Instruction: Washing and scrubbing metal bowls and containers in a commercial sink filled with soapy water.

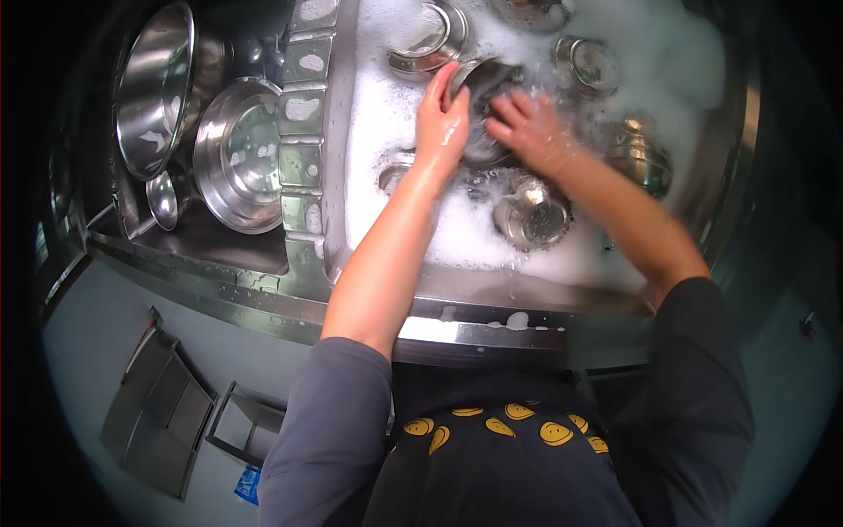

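My left hand [446,122] grips the rim of a stainless steel bowl [486,72], tilted over the sudsy water of a large metal sink [474,286]. My right hand [530,128] is at the bowl's inner side, blurred, with its fingers spread a little; whether it holds anything I cannot tell. Around them, metal vessels stand partly sunk in foam: one [454,43] above my left hand, one [593,66] beyond my right hand, a rounded one [533,214] below the bowl, and another [639,158] beside my right forearm.
Left of a metal divider [301,165] bearing blobs of foam, a second basin [217,253] holds a large steel bowl [155,92], a wide bowl [240,158] and a small one [163,201]. The sink's front edge [481,329] runs before me. Metal racks [161,408] stand on the floor, lower left.
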Motion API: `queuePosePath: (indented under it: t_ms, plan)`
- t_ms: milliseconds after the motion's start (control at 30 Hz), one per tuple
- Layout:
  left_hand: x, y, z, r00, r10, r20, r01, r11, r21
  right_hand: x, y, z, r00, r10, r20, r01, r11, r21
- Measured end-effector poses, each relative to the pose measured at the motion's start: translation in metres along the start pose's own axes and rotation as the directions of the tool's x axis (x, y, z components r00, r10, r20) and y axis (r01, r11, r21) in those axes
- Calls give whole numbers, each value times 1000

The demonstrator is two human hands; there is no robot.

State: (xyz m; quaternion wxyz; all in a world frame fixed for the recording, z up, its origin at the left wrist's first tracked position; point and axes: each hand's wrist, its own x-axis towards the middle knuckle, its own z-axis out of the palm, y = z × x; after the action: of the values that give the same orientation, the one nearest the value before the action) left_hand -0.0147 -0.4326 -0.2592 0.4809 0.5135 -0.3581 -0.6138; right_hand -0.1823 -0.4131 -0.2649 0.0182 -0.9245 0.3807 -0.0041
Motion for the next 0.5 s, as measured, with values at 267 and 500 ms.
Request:
queuePosePath:
  t_ms: [267,500]
  plan:
    - [5,7,2,939,-284,-191,272,958,-89,40,-77,-12,718,663,213,-642,512,571]
    - [10,14,0,996,-57,-74,65,992,111,18,4,4,1000,-13,-10,13,1000,-13]
